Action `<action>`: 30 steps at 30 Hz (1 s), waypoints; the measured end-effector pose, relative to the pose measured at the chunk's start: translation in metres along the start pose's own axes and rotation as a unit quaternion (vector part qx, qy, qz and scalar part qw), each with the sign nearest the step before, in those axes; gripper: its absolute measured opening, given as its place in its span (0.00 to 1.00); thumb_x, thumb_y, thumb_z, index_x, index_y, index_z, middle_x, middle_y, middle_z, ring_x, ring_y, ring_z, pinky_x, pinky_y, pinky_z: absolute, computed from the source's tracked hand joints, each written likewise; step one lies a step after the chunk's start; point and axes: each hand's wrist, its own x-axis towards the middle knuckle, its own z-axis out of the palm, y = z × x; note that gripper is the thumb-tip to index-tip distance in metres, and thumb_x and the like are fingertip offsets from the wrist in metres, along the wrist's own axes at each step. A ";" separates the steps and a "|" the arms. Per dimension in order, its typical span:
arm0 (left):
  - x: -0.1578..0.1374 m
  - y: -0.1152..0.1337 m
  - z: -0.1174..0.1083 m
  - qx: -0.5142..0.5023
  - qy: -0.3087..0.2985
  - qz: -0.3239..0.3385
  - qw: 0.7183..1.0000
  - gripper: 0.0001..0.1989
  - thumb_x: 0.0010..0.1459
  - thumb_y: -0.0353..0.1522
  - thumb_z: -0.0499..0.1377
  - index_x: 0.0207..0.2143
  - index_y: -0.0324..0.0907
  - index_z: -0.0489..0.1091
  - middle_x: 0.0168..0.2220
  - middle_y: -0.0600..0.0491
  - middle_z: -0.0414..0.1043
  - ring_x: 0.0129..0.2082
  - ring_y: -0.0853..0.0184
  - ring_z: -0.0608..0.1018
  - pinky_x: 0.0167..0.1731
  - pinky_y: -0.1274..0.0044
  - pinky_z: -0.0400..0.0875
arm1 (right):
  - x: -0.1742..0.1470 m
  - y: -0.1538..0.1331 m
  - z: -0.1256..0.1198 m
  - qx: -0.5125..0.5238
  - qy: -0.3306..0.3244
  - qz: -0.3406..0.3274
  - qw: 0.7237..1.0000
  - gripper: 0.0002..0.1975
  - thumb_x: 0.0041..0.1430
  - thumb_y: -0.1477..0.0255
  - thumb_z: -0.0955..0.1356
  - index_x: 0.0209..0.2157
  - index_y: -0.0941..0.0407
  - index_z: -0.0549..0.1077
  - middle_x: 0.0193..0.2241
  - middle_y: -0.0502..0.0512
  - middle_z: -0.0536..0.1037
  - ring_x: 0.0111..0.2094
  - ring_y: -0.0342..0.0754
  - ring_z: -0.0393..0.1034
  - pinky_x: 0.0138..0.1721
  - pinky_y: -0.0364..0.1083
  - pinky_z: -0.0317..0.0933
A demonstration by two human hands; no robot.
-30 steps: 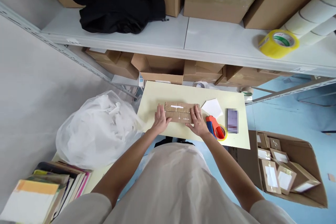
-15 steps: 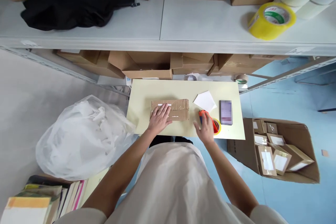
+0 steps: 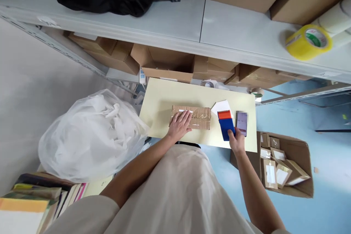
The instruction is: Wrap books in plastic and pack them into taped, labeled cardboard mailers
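My left hand (image 3: 180,124) lies flat on a small brown cardboard box (image 3: 201,117), its fingers stretched over the left part. Strips of shiny tape and small white labels show on the box. Gripped in my right hand (image 3: 237,139) is a blue and orange tape dispenser (image 3: 226,128), lifted over the right side of the pale yellow table (image 3: 161,95). Its tape roll is hidden from this side. Partly behind the dispenser lie white papers (image 3: 221,106). A phone (image 3: 241,122) rests just right of it, close to my right fingers.
A large clear bag of white packing material (image 3: 93,135) stands left of the table. On the right floor, an open carton (image 3: 304,153) holds several labelled parcels. Above the table's far edge runs a grey shelf (image 3: 164,29) with a yellow tape roll (image 3: 308,42) on it.
My right hand has closed on the tape dispenser, picked it up and turned it so the blue side shows. My left hand stays on the box. The view has shifted and tilted.
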 end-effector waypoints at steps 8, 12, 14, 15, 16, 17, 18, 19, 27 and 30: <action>-0.010 -0.006 0.003 -0.025 0.016 0.050 0.998 0.34 0.58 0.31 0.55 0.65 0.43 0.48 0.65 0.44 0.50 0.66 0.56 0.51 0.64 0.57 0.35 | 0.051 -0.122 -0.023 0.156 -0.168 -0.102 0.968 0.27 0.54 0.47 0.61 0.16 0.54 0.55 0.14 0.46 0.54 0.18 0.39 0.47 0.19 0.42 0.44; -0.004 -0.007 0.000 -0.027 0.021 0.055 0.998 0.31 0.57 0.31 0.56 0.63 0.39 0.54 0.63 0.40 0.56 0.65 0.53 0.54 0.63 0.56 0.35 | 0.066 -0.140 -0.011 0.108 -0.272 -0.108 0.950 0.28 0.52 0.46 0.62 0.16 0.56 0.61 0.14 0.47 0.60 0.19 0.40 0.52 0.19 0.42 0.48; -0.003 -0.007 -0.004 -0.025 0.017 0.059 0.998 0.30 0.56 0.32 0.57 0.61 0.40 0.57 0.62 0.41 0.57 0.65 0.53 0.54 0.63 0.57 0.36 | 0.068 -0.140 -0.008 0.078 -0.276 -0.116 0.951 0.28 0.51 0.46 0.63 0.16 0.57 0.63 0.14 0.47 0.61 0.19 0.41 0.53 0.20 0.42 0.49; -0.003 -0.006 -0.007 -0.030 0.017 0.061 0.998 0.30 0.55 0.33 0.58 0.61 0.41 0.58 0.62 0.41 0.57 0.65 0.53 0.54 0.64 0.57 0.36 | 0.069 -0.139 -0.006 0.063 -0.277 -0.121 0.951 0.28 0.51 0.47 0.63 0.16 0.57 0.63 0.14 0.47 0.62 0.19 0.41 0.53 0.19 0.42 0.49; -0.004 -0.006 -0.010 -0.040 0.019 0.061 0.997 0.31 0.54 0.35 0.60 0.60 0.41 0.59 0.62 0.41 0.57 0.65 0.53 0.54 0.64 0.58 0.37 | 0.069 -0.139 -0.005 0.049 -0.277 -0.128 0.951 0.27 0.51 0.47 0.63 0.16 0.57 0.64 0.14 0.47 0.62 0.19 0.41 0.53 0.19 0.42 0.48; -0.004 -0.005 -0.014 -0.058 0.022 0.059 0.996 0.32 0.53 0.38 0.61 0.60 0.40 0.59 0.62 0.41 0.57 0.65 0.53 0.54 0.64 0.58 0.37 | 0.070 -0.138 -0.004 0.036 -0.276 -0.136 0.951 0.27 0.52 0.48 0.63 0.16 0.57 0.64 0.13 0.47 0.61 0.18 0.40 0.53 0.19 0.42 0.48; -0.005 -0.004 -0.018 -0.084 0.027 0.055 0.995 0.34 0.52 0.40 0.62 0.59 0.39 0.60 0.62 0.40 0.57 0.65 0.52 0.54 0.64 0.58 0.38 | 0.070 -0.137 -0.003 0.027 -0.276 -0.144 0.950 0.26 0.52 0.49 0.63 0.16 0.57 0.64 0.14 0.47 0.61 0.18 0.40 0.53 0.19 0.42 0.48; -0.005 -0.003 -0.022 -0.119 0.033 0.048 0.991 0.35 0.51 0.43 0.62 0.59 0.39 0.60 0.62 0.40 0.57 0.64 0.51 0.56 0.64 0.59 0.39 | 0.070 -0.137 -0.003 0.020 -0.277 -0.150 0.949 0.26 0.53 0.49 0.63 0.16 0.57 0.64 0.14 0.47 0.61 0.18 0.40 0.53 0.19 0.42 0.48; 0.024 0.010 -0.040 -0.616 0.049 -0.139 0.774 0.25 0.59 0.49 0.50 0.49 0.42 0.70 0.49 0.46 0.73 0.50 0.57 0.74 0.51 0.64 0.66 | 0.074 -0.126 -0.004 0.048 -0.294 -0.149 0.943 0.27 0.54 0.49 0.61 0.17 0.57 0.63 0.15 0.47 0.60 0.20 0.40 0.53 0.21 0.42 0.49; 0.031 0.013 -0.038 -0.696 0.026 -0.206 0.687 0.25 0.53 0.50 0.58 0.42 0.39 0.72 0.41 0.46 0.77 0.41 0.60 0.78 0.47 0.66 0.69 | 0.074 -0.121 -0.004 0.058 -0.290 -0.144 0.944 0.27 0.54 0.48 0.61 0.17 0.57 0.63 0.14 0.47 0.60 0.19 0.40 0.52 0.21 0.42 0.49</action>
